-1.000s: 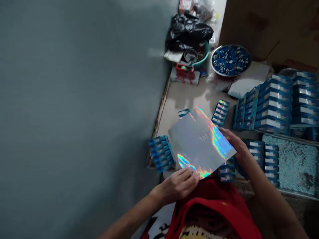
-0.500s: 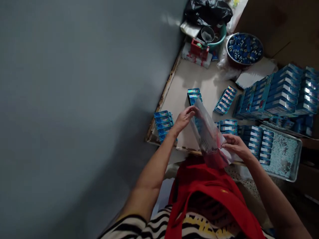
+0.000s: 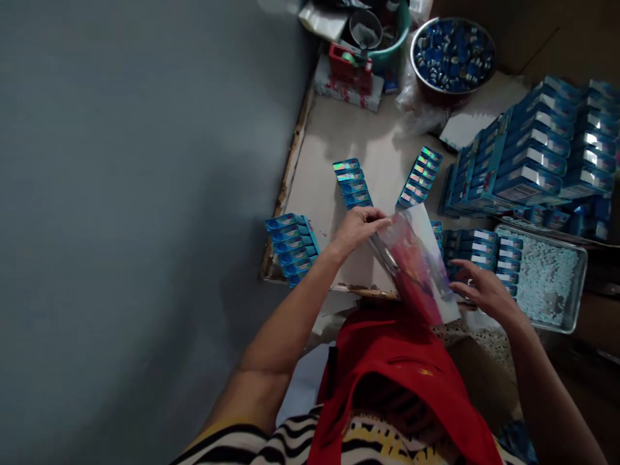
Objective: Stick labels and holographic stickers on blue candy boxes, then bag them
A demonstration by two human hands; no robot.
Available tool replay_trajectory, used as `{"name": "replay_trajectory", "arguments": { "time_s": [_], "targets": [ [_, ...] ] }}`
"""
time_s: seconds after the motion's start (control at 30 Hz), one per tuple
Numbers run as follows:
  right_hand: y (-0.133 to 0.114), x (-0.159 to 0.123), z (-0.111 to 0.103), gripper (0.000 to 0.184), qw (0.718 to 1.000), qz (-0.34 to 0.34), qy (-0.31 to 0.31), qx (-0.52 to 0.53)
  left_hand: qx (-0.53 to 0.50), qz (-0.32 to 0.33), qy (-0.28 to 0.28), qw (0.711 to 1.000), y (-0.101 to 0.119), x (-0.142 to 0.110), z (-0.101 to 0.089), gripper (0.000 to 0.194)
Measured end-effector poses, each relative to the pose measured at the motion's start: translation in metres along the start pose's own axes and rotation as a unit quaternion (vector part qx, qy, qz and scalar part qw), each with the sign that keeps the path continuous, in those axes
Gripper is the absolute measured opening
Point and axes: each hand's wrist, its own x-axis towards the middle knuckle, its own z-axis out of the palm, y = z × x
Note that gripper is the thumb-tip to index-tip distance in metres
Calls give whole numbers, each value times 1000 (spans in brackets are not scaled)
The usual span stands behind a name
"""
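My left hand (image 3: 359,227) is pinched on the upper left edge of a clear plastic bag (image 3: 416,265), which hangs slanted above the table's front edge. The red of the apron shows through it, and its surface is glossy. Just off the bag's lower right side is my right hand (image 3: 479,287), thumb and fingers apart, with nothing visible in them. Beyond my left hand lies a row of small blue boxes (image 3: 352,181). Another row of blue boxes (image 3: 290,245) sits at the table's left corner, beside my left forearm.
Blue boxes (image 3: 533,148) are stacked high at right, with a metal tray (image 3: 578,290) of pale blue pieces below. A metal bowl (image 3: 493,48) holds many blue round items. A red tape dispenser (image 3: 349,68) stands at the back. The grey wall (image 3: 145,161) borders the left.
My right hand has let go of the bag and moved slightly right of it. The bag has turned and looks flatter, still in my left hand. The view has shifted.
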Motion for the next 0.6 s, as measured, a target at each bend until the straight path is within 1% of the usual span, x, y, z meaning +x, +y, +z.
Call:
{"name": "replay_trajectory", "arguments": {
  "time_s": [0.07,0.13,0.17,0.2,0.27,0.33,0.43,0.5,0.6],
  "targets": [
    [-15,16,-11,58,989,-88,70,-94,20,14,-30,999,14,1,10,34],
    [-35,43,-18,58,969,-185,113,-120,39,29,-45,998,27,1,15,29],
    [-45,59,-20,54,959,-229,115,-119,49,35,-48,997,32,1,16,27],
    [-54,74,-21,49,952,-265,101,-115,58,38,-50,996,36,1,16,25],
    [-65,98,-19,39,946,-302,53,-101,72,38,-52,995,41,1,16,22],
    [-69,112,-15,33,951,-296,18,-83,83,36,-50,995,41,1,16,22],
    [-64,115,-12,28,967,-248,25,-47,97,30,-38,994,37,0,15,22],
    [-60,114,-12,29,978,-210,22,-5,103,24,-41,994,36,-1,15,22],
    [-58,113,-15,36,986,-147,-22,74,120,26,-56,991,40,-7,15,22]
  ]
}}
